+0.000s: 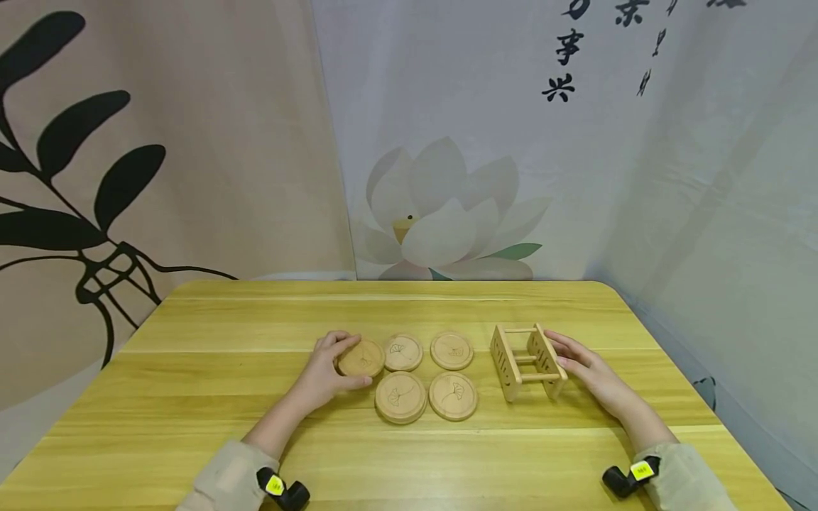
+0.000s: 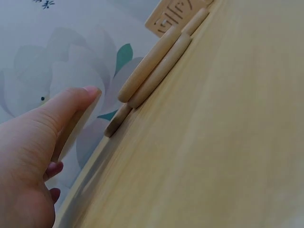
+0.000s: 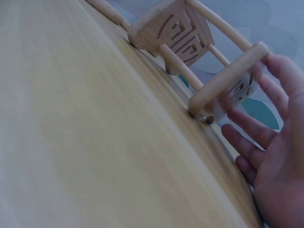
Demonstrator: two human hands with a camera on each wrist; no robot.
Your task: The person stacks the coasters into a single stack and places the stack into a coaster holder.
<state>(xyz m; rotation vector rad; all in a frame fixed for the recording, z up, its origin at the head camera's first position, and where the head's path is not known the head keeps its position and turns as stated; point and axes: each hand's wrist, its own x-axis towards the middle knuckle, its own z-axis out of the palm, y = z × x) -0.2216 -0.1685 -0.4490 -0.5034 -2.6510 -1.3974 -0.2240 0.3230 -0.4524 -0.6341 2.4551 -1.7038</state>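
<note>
I've got the left hand (image 1: 327,369) pinching a round wooden coaster (image 1: 361,358) between thumb and fingers; left wrist view shows it clear of the tabletop (image 1: 524,454), left of the other coasters. Of those I see a rear-left coaster (image 1: 403,353) and a rear-right coaster (image 1: 451,351), plus a front-left stack (image 1: 400,397) of two beside a front-right coaster (image 1: 453,396). Leaf engravings on the upward faces. Coaster rack (image 1: 527,360) stands upright to their right: two cutout side panels joined by dowels. Right hand (image 1: 591,372) has fingers loosely extended, touching the outer side of the rack's right panel. Backdrop (image 1: 447,85) behind has a printed lotus (image 1: 447,206).
</note>
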